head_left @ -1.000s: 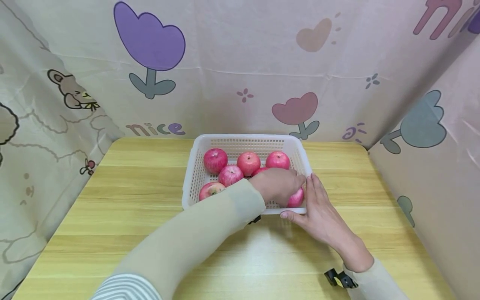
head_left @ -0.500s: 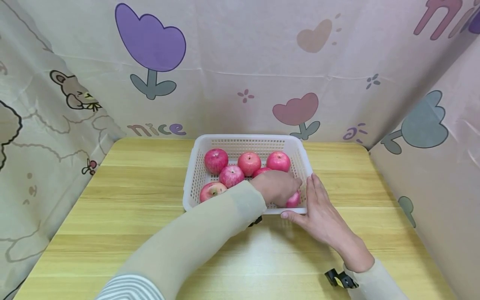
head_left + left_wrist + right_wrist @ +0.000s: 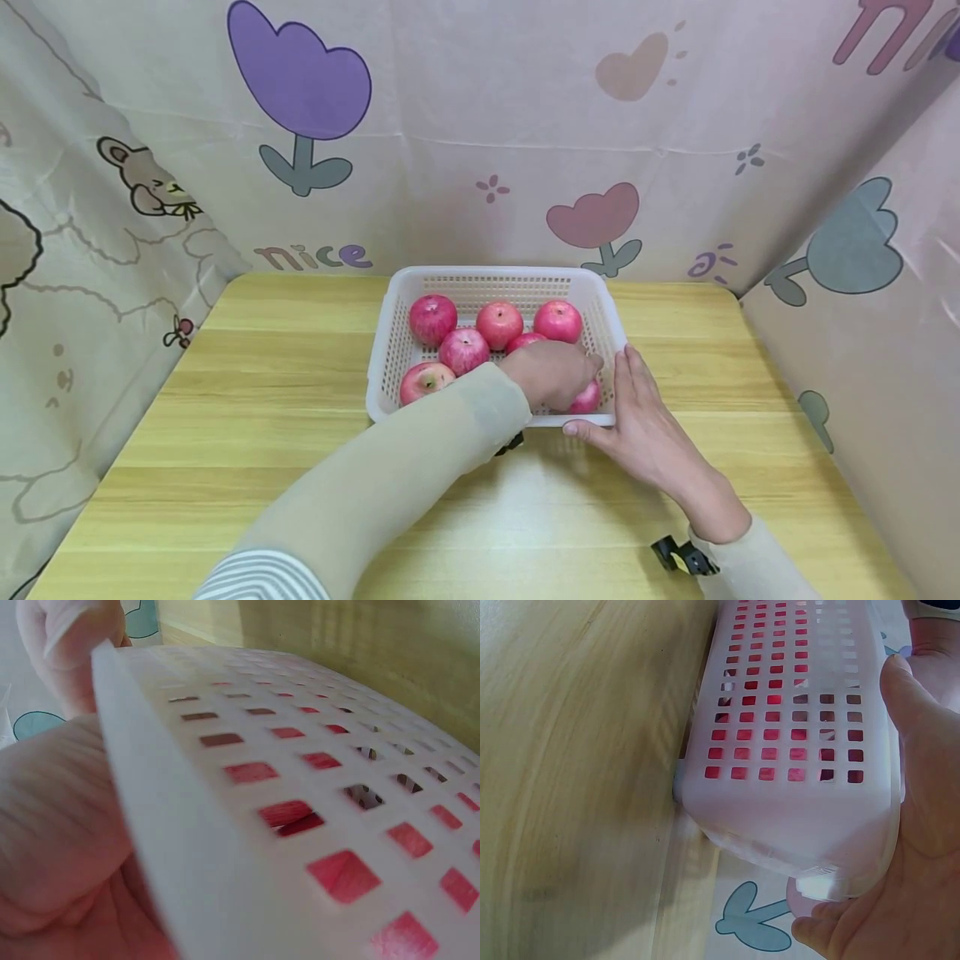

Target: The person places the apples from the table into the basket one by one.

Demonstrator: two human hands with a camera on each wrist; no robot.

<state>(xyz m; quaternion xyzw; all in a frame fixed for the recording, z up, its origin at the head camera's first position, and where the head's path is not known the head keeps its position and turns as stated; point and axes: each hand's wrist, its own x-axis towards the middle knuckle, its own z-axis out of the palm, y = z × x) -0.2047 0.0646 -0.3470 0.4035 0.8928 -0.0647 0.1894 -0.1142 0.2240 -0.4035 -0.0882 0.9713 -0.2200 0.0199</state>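
A white plastic basket [image 3: 381, 354] with latticed walls holds several red apples. My left hand [image 3: 553, 372] reaches over its front rim, with fingers curled down around an apple [image 3: 584, 398] in the front right corner; the hand covers most of that apple. In the left wrist view, part of my left hand [image 3: 56, 817] shows behind the basket wall [image 3: 187, 825]. My right hand [image 3: 643, 425] rests against the basket's right front corner, fingers straight along the right side and thumb at the front rim. The right wrist view shows that hand [image 3: 919, 802] spanning the corner.
Other apples sit to the left and behind: one at the back left [image 3: 432, 320], one at the back right [image 3: 558, 322], one at the front left [image 3: 426, 382]. The basket stands on a wooden table [image 3: 300, 358], near a printed curtain [image 3: 450, 125] at the back.
My left hand and the front right apple have shifted slightly left, away from the basket's right wall. My right hand keeps its place at the corner.
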